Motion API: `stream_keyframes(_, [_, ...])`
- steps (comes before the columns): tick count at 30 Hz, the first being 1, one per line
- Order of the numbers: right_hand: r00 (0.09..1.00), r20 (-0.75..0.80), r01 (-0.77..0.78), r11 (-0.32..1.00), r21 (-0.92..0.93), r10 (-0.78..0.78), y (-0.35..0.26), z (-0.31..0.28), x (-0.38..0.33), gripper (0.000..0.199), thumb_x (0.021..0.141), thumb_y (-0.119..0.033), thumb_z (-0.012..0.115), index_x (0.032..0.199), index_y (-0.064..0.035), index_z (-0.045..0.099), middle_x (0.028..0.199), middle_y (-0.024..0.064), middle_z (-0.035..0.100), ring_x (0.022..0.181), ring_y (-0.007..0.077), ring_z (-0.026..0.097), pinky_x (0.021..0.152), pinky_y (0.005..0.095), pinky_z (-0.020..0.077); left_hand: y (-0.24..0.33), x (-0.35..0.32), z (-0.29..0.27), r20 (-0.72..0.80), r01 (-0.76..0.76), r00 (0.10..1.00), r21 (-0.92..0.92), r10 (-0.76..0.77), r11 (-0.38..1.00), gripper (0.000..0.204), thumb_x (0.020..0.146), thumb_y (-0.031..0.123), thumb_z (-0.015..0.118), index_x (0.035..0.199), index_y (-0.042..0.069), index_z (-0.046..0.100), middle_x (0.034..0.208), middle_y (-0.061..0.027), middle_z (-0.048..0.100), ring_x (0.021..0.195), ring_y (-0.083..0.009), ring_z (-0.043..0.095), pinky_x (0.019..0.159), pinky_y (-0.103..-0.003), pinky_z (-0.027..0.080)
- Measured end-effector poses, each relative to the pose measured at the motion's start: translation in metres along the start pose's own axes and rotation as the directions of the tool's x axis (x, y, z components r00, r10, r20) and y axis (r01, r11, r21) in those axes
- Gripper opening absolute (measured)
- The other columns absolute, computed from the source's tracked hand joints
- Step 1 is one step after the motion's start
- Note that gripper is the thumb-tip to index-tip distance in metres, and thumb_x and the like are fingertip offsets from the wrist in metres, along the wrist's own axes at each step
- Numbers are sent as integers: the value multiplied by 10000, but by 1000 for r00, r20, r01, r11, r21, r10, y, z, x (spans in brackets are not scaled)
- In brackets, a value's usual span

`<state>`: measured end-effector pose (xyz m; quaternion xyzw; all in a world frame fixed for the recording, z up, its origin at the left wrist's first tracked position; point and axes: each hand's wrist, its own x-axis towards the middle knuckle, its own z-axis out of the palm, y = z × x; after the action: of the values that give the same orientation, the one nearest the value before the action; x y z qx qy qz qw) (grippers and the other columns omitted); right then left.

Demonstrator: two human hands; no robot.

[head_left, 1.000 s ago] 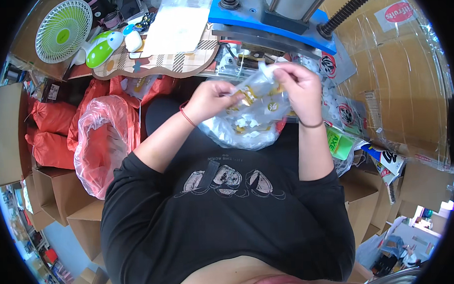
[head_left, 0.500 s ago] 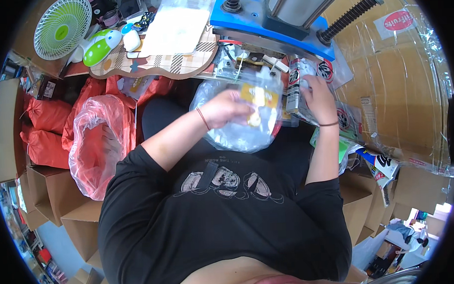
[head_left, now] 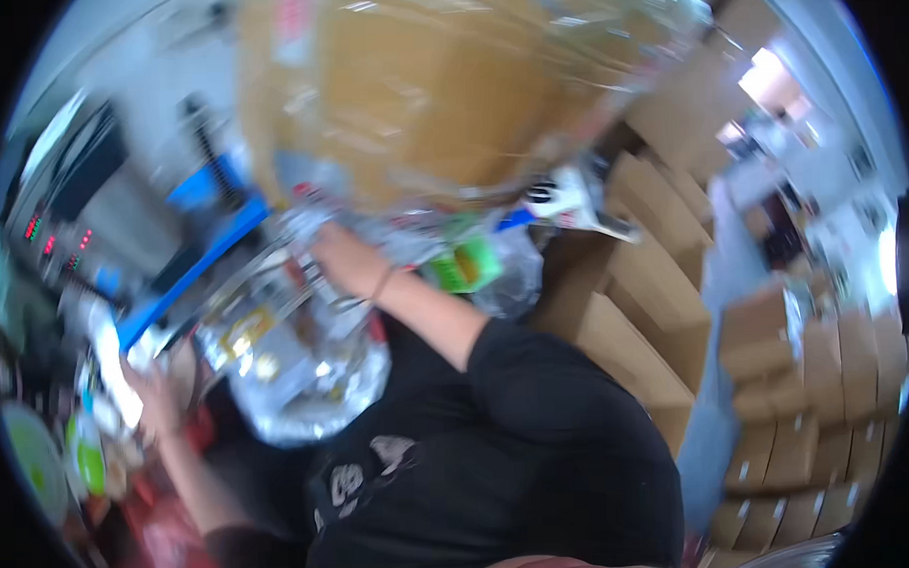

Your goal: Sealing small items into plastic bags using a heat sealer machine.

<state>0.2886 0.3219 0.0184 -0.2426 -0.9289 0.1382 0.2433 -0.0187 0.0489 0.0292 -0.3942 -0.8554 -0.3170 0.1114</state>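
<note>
My left hand (head_left: 156, 397) reaches out at the far left, beside a bright white sheet (head_left: 117, 371); motion smears its fingers, so any grip is unclear. My right hand (head_left: 346, 260) is among crinkled clear packaging below the big carton, its fingertips hidden or blurred. Between my hands, a large clear plastic bag (head_left: 313, 399) rests over my lap. A clear packet with a yellow label (head_left: 248, 331) lies at its upper left part, apart from both hands.
A press with a blue plate (head_left: 199, 268) stands at the left. The large taped carton (head_left: 438, 94) fills the top. A green packet (head_left: 466, 267) and a white-and-blue bag (head_left: 562, 202) lie right of my arm. Open cardboard boxes (head_left: 637, 353) line the right; red plastic bags (head_left: 168, 534) are lower left.
The view has swung to the right and blurred. My left hand has let go of the yellow-labelled packet and moved left to the white sheet. My right hand stays near the packaging by the carton.
</note>
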Motion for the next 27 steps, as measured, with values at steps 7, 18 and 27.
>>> stream_keyframes(7, [980, -167, -97, 993, 69, 108, -24, -41, -16, 101, 860, -141, 596, 917, -63, 625, 933, 149, 590, 886, 360, 599, 759, 449, 487, -28, -72, -21, 344, -335, 907, 233, 245, 913, 486, 910, 219, 596, 1331, -6, 500, 1267, -269, 528, 1173, -394, 507, 989, -503, 400])
stream_keyframes(18, [955, -143, 296, 789, 539, -260, -138, -54, -5, 146, 847, -222, 636, 788, -91, 615, 759, 95, 619, 770, 315, 627, 677, 462, 474, 63, -105, -19, 572, 331, 817, -559, 65, 760, 179, 960, 165, 590, 943, -10, 629, 792, -37, 644, 668, -112, 575, 654, -237, 456])
stream_keyframes(27, [929, 145, 254, 872, 418, -340, -126, -63, -3, 127, 881, -203, 608, 850, -83, 636, 828, 101, 664, 802, 308, 650, 691, 436, 494, 131, -117, -21, 736, 667, 659, -668, 155, 331, 178, 970, 144, 573, 1025, -13, 638, 857, -54, 669, 740, -130, 627, 717, -275, 512])
